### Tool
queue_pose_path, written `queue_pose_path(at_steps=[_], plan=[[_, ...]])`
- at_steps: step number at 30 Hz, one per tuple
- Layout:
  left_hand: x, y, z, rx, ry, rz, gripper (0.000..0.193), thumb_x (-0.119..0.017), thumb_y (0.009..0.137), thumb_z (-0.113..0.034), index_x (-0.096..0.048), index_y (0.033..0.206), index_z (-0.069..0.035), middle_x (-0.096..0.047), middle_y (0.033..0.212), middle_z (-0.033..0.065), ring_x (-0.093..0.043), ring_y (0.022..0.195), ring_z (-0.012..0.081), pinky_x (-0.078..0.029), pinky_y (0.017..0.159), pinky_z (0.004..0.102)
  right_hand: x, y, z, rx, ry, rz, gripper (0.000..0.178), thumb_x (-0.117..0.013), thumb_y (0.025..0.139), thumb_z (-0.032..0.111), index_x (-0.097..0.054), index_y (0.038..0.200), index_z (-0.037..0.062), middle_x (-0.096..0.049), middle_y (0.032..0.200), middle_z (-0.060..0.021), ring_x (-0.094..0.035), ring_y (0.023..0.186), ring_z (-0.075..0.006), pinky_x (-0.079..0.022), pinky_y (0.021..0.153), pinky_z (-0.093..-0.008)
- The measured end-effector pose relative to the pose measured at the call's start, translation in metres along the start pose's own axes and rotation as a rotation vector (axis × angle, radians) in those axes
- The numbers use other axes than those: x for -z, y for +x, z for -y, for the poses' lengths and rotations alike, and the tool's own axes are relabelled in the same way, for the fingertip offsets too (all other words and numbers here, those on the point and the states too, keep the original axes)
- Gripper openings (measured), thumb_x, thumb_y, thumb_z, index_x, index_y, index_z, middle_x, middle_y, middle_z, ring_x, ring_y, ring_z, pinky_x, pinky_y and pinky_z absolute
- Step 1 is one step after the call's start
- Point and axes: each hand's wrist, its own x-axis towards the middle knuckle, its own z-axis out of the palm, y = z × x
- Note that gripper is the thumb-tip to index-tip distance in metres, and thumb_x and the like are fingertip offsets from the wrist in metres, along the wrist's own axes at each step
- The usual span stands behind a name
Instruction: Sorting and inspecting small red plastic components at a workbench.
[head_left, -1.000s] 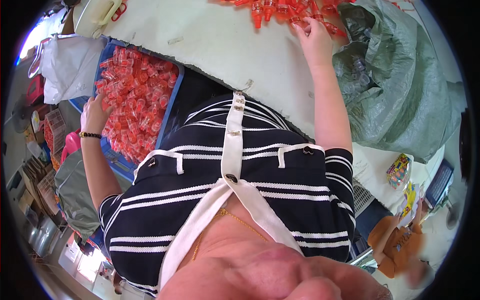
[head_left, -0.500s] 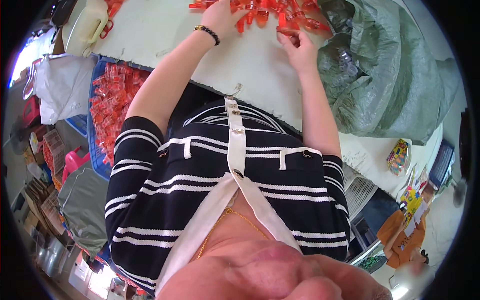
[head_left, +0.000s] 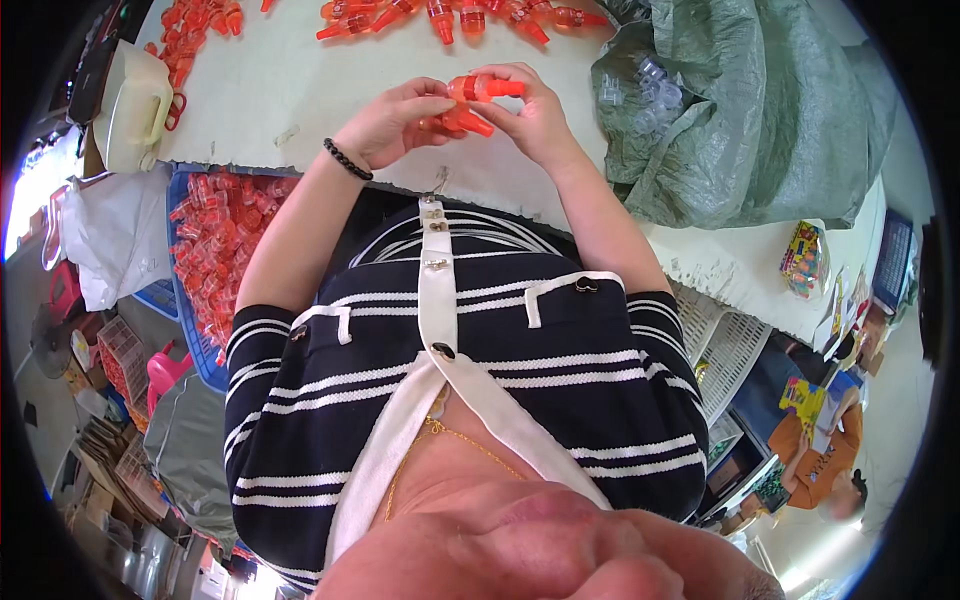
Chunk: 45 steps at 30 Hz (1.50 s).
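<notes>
Over the near part of the white table, my two hands are close together with two small clear-red plastic bottles with tapered red tips. My left hand (head_left: 400,125), wearing a dark bead bracelet, is closed around the lower bottle (head_left: 465,121), whose body is partly hidden by the fingers. My right hand (head_left: 540,118) grips the upper bottle (head_left: 478,88), its tip pointing right. The fingers of both hands nearly meet around them. Beyond my hands, a row of similar red bottles (head_left: 440,18) lies at the table's far side.
More red pieces (head_left: 185,40) lie at the far left beside a cream jug (head_left: 135,110) and red-handled scissors (head_left: 174,112). A blue crate (head_left: 183,290) of red parts stands left below the table. A green sack (head_left: 770,120) with clear plastic pieces (head_left: 655,95) covers the right side.
Both hands have drawn back from the row of bottles toward my body and come together. Each now holds a red bottle.
</notes>
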Motion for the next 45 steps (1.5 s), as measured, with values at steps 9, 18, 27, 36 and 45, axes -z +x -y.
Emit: queue_pose_path(at_steps=[9,18,27,36,45], plan=[[-0.005,0.013,0.016,0.117,-0.191,0.235,0.031,-0.057,0.093,-0.028,-0.05,0.114,-0.005,-0.06,0.086,0.0036,-0.057,0.064,0.0122,-0.048,0.058,0.0237,0.013,-0.015,0.001,-0.039,0.181,0.226,0.047,-0.075,0.074,0.009,-0.061,0.118,0.0152,-0.053,0.114,-0.0059,-0.055,0.094,-0.0151,-0.047,0.081,-0.0293],[-0.015,0.007,0.012,-0.075,0.01,-0.174,0.034,-0.057,0.093,-0.031,-0.054,0.115,-0.005,-0.055,0.071,-0.0019,-0.055,0.061,0.0097,-0.041,0.052,0.0217,0.101,-0.014,-0.021,-0.187,-0.913,-0.208,0.044,-0.071,0.077,0.019,-0.056,0.116,0.0062,-0.059,0.095,-0.011,-0.059,0.077,-0.0243,-0.05,0.073,-0.032],[-0.013,0.002,0.012,-0.025,0.023,-0.124,0.036,-0.053,0.095,-0.034,-0.058,0.116,-0.005,-0.055,0.071,-0.0026,-0.05,0.059,0.0083,-0.037,0.05,0.0215,0.036,-0.007,0.022,-0.166,-0.14,-0.114,0.034,-0.066,0.085,0.014,-0.056,0.116,0.0045,-0.056,0.1,-0.0063,-0.063,0.083,-0.0131,-0.048,0.069,-0.0231],[-0.007,-0.003,0.007,0.024,-0.188,-0.009,0.039,-0.051,0.095,-0.039,-0.058,0.1,-0.001,-0.058,0.07,0.0025,-0.047,0.055,0.0085,-0.033,0.046,0.0198,0.028,-0.006,0.034,-0.05,0.03,0.103,0.035,-0.068,0.083,0.006,-0.057,0.116,0.0054,-0.057,0.106,-0.0045,-0.061,0.085,-0.0116,-0.048,0.072,-0.021],[-0.013,-0.008,0.005,0.037,-0.12,0.003,0.04,-0.054,0.094,-0.038,-0.058,0.103,0.001,-0.06,0.074,0.0048,-0.05,0.056,0.0085,-0.036,0.046,0.0207,0.017,-0.002,0.045,0.076,-0.139,0.112,0.028,-0.07,0.082,0.007,-0.061,0.107,0.0019,-0.063,0.098,-0.0039,-0.061,0.084,-0.0123,-0.05,0.074,-0.0246]])
